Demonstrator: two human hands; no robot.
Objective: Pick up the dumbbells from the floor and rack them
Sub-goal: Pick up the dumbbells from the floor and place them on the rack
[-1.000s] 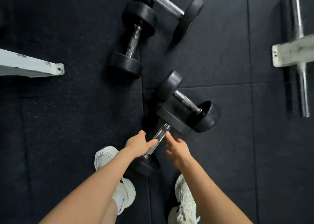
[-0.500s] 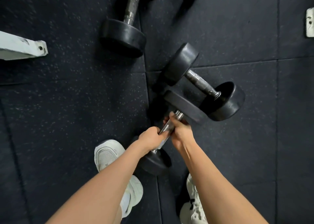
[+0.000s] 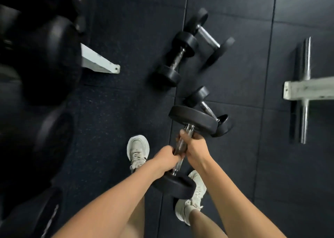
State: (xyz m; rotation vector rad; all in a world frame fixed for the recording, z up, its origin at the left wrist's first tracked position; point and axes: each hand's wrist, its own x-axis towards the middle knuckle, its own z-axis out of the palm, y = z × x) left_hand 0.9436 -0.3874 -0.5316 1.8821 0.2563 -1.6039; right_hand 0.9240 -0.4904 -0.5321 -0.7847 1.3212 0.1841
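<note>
Lift step: left hand and right hand both clamp dumbbell handle, frame centre; next, carry it toward rack, upper left.

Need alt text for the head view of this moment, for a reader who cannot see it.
Seen from above, both hands, left hand and right hand, grip the metal handle of a black dumbbell held above the dark rubber floor. Three more dumbbells lie on the floor ahead, and white shoes show below. Blurred racked weights fill the left edge.
</note>
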